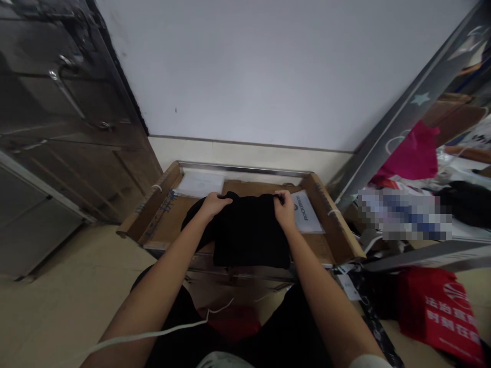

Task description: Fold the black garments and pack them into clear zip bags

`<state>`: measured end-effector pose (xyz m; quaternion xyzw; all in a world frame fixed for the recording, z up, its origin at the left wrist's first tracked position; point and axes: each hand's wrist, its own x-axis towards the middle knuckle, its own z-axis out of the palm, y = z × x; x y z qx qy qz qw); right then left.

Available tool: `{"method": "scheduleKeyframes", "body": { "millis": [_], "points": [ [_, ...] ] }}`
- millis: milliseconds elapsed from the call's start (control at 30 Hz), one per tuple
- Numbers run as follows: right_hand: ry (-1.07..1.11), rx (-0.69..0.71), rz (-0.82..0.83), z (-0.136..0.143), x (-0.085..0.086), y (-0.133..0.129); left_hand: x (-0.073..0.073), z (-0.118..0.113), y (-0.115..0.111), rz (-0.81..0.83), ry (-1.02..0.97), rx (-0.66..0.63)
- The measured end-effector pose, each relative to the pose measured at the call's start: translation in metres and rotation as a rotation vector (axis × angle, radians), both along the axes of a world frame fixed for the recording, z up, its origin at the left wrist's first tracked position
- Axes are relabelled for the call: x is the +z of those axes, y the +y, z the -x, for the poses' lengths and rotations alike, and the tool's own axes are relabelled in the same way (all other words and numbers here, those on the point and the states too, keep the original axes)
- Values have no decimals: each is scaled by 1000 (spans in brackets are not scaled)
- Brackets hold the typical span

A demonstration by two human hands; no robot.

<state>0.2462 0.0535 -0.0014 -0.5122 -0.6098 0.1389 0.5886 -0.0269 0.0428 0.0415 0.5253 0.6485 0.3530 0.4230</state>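
A black garment (251, 230) is spread over the cardboard-lined tray table (163, 230), its lower edge hanging over the front. I cannot make out what kind of garment it is. My left hand (215, 205) is closed on its upper left part, thumb on top. At the upper right corner, my right hand (284, 207) pinches the fabric between thumb and fingers. Part of the cloth bulges out to the left, beneath my left forearm. A clear plastic packet with printed lettering (307, 212) lies beside my right hand. Behind my left hand is a white packet (201, 184).
Cardboard side walls rise at both ends of the table. A metal door with a handle (79, 102) stands at left. Shelving with a pink cloth (414, 156) and other items is at right, above a red bag (439, 312). A white cord (153, 335) crosses my lap.
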Motion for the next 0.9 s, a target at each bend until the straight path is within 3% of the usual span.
{"method": "scheduleKeyframes", "body": {
  "millis": [100, 233, 467, 600, 733, 900],
  "points": [
    [55, 46, 9, -1, 10, 0, 11, 2, 4, 52, -138, -76],
    [127, 79, 64, -5, 30, 8, 30, 9, 8, -44, -256, -26],
    [251, 199, 171, -10, 65, 30, 52, 18, 29, -277, -261, 34],
    [330, 232, 112, -8, 80, 18, 58, 24, 27, -430, -203, 46],
    [278, 352, 112, -6, 78, -16, 46, 34, 5, -511, -116, -37],
    [89, 450, 164, -16, 44, -55, 4, 48, -25, -488, -60, -115]
  ]
}}
